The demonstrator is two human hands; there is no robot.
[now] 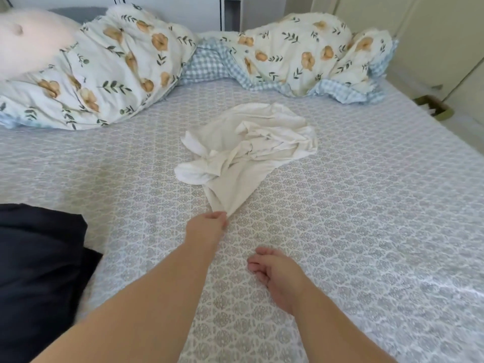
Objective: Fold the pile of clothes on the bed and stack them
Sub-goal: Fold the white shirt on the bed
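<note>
1. The cream garment lies crumpled and unfolded on the bed sheet, spreading away beyond the grip, its bulk bunched in loose folds.
2. Its near end narrows to a point, and this tip is pinched by the left hand; the cloth fans wider the farther it lies from the pinch.
3. A whiter layer of cloth shows at the garment's left edge, just beyond and left of the grip.
4. A dark navy garment lies flat, well to the left of the grip.
</note>
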